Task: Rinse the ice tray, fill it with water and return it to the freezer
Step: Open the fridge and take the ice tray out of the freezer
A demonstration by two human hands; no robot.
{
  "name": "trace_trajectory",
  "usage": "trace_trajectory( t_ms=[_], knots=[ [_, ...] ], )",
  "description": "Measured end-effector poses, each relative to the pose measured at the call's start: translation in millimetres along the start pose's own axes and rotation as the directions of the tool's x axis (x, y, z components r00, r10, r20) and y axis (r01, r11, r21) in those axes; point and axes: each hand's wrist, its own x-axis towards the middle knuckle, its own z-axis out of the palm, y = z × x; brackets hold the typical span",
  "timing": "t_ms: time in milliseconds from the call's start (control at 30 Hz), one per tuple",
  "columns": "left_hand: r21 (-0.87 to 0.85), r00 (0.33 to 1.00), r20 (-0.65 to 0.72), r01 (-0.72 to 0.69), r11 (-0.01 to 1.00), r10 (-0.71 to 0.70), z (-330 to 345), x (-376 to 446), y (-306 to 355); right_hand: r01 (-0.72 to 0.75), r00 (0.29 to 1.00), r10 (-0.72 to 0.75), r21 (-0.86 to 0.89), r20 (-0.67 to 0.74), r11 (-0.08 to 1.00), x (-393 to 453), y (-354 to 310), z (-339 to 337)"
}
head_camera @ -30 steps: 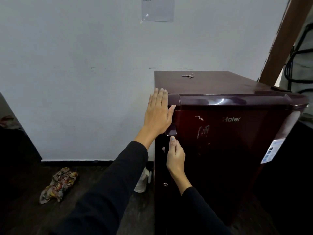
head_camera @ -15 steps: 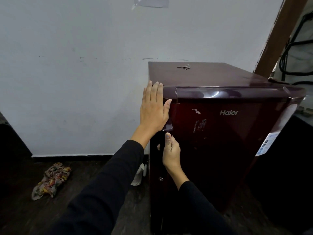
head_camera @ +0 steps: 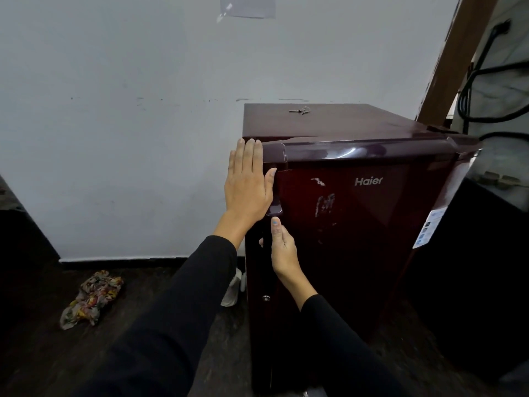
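- Opening the fridge [head_camera: 357, 224] door: seam at top left corner looks just cracked, door otherwise near shut
- Risk: small unit could slide or tip toward the person if pull outruns the brace; no weight visible on top beyond a key [head_camera: 299, 110]
- Risk: seal letting go suddenly, door swinging into the right forearm
- Risk: right-hand fingertips slipping off the door edge, purchase looks shallow
- Left hand [head_camera: 247, 184] flat, fingers straight and together, palm pressed on cabinet's upper left corner beside the handle [head_camera: 275, 207]; grip wide, holding nothing
- Right hand [head_camera: 282, 247] below the handle, thumb up along door front, fingers curled round the door's left edge; grip narrow on that edge
- Both sleeves black, forearms reaching forward, left above right
- Ice tray not in view; presumably inside, cannot confirm
- Crumpled cloth [head_camera: 91, 299] on floor to the left, well apart
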Motion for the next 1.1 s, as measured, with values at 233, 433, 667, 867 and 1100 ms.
trace_trajectory(
  t_ms=[233, 433, 667, 867, 1100],
  knots=[
    [0.032, 0.998, -0.062, 0.002, 0.999, 0.000, -49.2, -55.5, 54.2, -0.009, 0.999, 0.009, 0.026, 0.032, 1.000, -75.8, -7.4, -47.1],
    [0.041, 0.994, -0.107, -0.011, 0.999, 0.015, -85.3, -94.2, 103.5, 0.009, 0.995, -0.009, -0.003, -0.104, 1.000, -141.1, -18.8, -82.9],
    [-0.073, 0.987, -0.157, -0.033, 0.997, 0.022, -119.7, -132.5, 165.0, 0.153, 0.928, -0.178, -0.102, -0.326, 0.983, -198.5, -10.3, -125.7],
    [-0.327, 0.986, -0.152, -0.110, 0.939, 0.062, -143.5, -160.4, 212.4, 0.210, 0.767, -0.281, -0.188, -0.577, 0.959, -229.9, -5.8, -168.2],
    [-0.669, 0.984, -0.161, -0.055, 0.741, -0.073, -135.0, -184.5, 238.9, 0.211, 0.588, -0.348, -0.277, -0.730, 0.937, -254.2, -11.2, -228.8]
  ],
)
